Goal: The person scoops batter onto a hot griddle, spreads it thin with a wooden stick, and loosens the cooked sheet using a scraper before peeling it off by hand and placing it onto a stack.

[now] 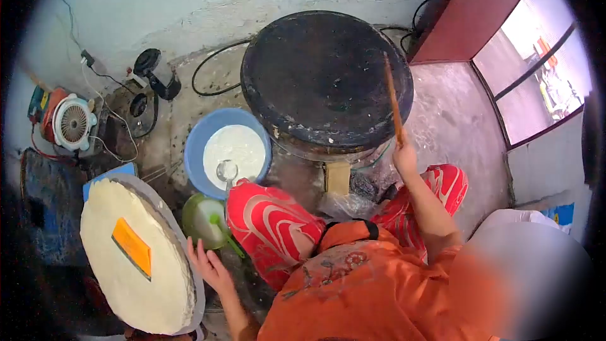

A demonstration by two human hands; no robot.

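Note:
My right hand (404, 151) is closed round the lower end of a long wooden stick (392, 98), whose far part lies over the right side of a big round black griddle (322, 79). On the left, my left hand (208, 265) is empty with its fingers apart, beside a tall stack of thin pale round sheets (132, 271) that has an orange packet (134, 247) on top. Near that hand sits a green bowl (197, 215) with a green-handled tool. A blue basin (197, 151) holds white batter and a metal ladle (227, 172).
A small fan (74, 122) and a black device (158, 76) with cables stand at the left. A looped black cable runs beside the griddle. A yellowish block (337, 178) and plastic bags lie before my legs. A reddish panel (467, 9) stands at the back right, by an opening.

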